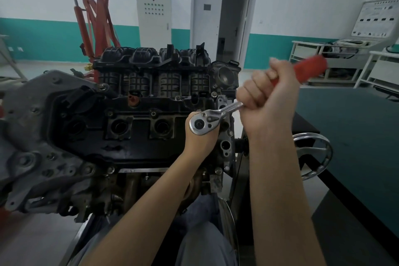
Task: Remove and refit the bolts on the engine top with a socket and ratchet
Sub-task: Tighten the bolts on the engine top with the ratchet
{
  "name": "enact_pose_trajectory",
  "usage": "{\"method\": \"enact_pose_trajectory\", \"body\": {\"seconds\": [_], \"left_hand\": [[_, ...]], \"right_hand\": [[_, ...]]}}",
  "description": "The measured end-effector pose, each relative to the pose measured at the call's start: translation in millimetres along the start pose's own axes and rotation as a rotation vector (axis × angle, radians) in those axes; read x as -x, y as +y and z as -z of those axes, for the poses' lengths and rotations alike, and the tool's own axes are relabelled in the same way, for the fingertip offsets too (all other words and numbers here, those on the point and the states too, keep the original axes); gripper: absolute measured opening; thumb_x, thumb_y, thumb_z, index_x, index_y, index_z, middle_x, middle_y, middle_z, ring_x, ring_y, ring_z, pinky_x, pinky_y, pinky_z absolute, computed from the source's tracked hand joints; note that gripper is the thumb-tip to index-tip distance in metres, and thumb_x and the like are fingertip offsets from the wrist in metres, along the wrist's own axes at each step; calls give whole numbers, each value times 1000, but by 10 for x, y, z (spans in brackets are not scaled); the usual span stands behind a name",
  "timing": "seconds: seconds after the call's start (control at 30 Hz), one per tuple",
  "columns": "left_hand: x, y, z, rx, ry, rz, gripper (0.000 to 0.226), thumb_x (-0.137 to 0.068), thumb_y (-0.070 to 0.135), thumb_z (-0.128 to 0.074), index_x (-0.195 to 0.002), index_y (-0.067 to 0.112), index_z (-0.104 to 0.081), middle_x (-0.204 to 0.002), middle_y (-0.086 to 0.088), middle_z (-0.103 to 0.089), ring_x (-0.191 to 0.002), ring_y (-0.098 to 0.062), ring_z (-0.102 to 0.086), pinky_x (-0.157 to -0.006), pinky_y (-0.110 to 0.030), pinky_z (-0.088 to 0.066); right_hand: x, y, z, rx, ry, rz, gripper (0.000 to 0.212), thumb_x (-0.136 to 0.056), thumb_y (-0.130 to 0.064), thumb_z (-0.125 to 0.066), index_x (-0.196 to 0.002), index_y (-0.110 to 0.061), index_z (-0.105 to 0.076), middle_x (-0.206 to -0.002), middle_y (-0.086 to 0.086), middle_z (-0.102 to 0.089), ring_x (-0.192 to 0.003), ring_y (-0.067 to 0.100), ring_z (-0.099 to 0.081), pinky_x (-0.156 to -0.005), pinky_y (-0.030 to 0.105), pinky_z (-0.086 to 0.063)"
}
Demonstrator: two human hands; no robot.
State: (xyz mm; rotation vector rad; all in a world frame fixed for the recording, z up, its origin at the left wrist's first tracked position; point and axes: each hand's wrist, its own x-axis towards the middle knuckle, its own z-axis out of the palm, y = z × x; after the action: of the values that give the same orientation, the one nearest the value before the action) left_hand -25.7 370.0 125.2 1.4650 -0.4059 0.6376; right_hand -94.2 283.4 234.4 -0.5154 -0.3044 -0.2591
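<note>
The right hand gripped the red-handled ratchet, the left hand steadied its head over the engine top, its fingers hidden — mid-turn on a bolt, I reckoned, another handle swing due.

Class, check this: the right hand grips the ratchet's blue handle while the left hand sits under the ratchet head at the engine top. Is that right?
Not quite. The head view shows the handle is red, not blue. The right hand does grip it, and the left hand sits under the ratchet head at the engine top.
</note>
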Motion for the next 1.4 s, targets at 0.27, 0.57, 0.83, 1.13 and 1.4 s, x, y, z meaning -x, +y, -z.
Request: {"method": "enact_pose_trajectory", "body": {"seconds": [0.27, 0.57, 0.83, 1.13, 1.4], "left_hand": [[-1, 38, 23, -128, -83, 18, 43, -76, 13, -46, -36, 30, -45, -37, 15, -36, -39, -1, -32, -44, -12, -23], [1, -1, 5, -131, -67, 11, 45, -78, 16, -50, -41, 28, -28, -39, 14, -29, -38, -4, -27, -40, -11, -20], [-35, -35, 22, -182, -50, 0, 54, -82, -15, -52, -50, 24, -35, -43, 16, -37, -44, 4, -42, -47, -8, -32], [-24, 18, 6, -22, -2, 49, 59, -84, -8, -52, -43, 33, -38, -39, 18, -41, -39, 3, -37, -41, -8, -29], [12, 50, -22, 38, -9, 84, 56, -80, 0, -53, -37, 31, -35, -37, 18, -31, -35, 0, -28, -39, -6, -23]], "right_hand": [[481, 209, 277, -215, 214, 280, 44, -96, -15, -34, -52, -21, -31, -38, -8, -21, -33, 8, -15, -34, 18, -21], [-147, -77, -127, 190, -125, -136, 40, -95, -8, -41, -57, -17, -32, -36, -8, -25, -29, 5, -18, -30, 14, -21], [386, 129, 190, -173, 193, 241, 41, -97, -15, -36, -57, -20, -32, -39, -9, -22, -33, 7, -14, -33, 17, -21], [137, 18, 77, 5, 14, 96, 38, -96, -11, -37, -60, -20, -29, -38, -9, -23, -32, 7, -15, -34, 16, -21], [-151, 1, -217, 171, -88, -118, 40, -95, -8, -42, -57, -17, -32, -37, -9, -25, -28, 5, -19, -28, 15, -20]]}}
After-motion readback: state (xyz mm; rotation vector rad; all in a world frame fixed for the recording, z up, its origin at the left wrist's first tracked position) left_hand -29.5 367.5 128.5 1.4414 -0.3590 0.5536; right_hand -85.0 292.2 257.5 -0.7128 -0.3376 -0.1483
